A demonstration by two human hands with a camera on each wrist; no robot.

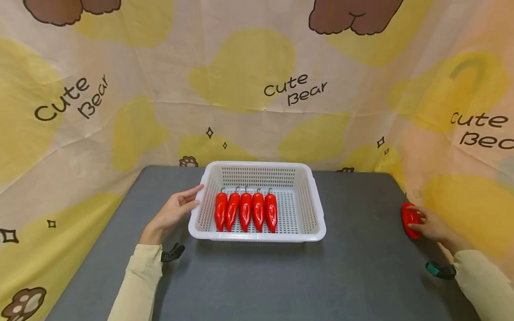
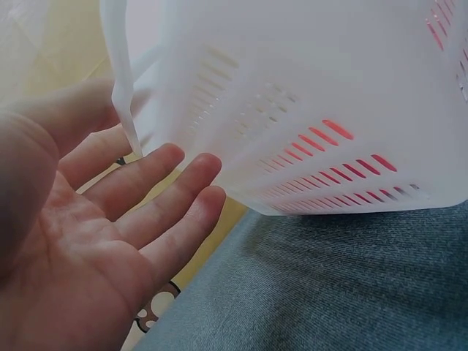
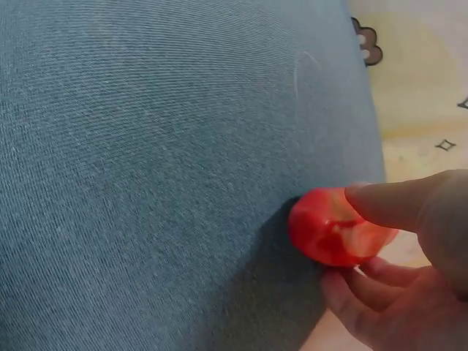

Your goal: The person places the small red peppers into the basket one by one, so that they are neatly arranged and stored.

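Observation:
A white plastic basket (image 1: 257, 237) with slotted walls stands on the grey table. Several glossy red peppers with green stems lie side by side in it, the rightmost pepper (image 1: 271, 213) nearest the bare part of its floor. At the basket's left side is my left hand (image 1: 172, 213), its fingers extended; in the left wrist view the fingertips (image 2: 201, 164) reach under the rim at the outer wall. Far to the right, my right hand (image 1: 431, 226) grips another red pepper (image 1: 409, 220) between thumb and fingers, close over the table's right edge. The right wrist view shows this pepper (image 3: 329, 227) end-on.
A grey cloth-like surface covers the table (image 1: 257, 281). Patterned fabric (image 1: 241, 67) with "Cute Bear" lettering hangs along the back and both sides. Dark straps (image 1: 172, 253) sit on both wrists, below light sleeves.

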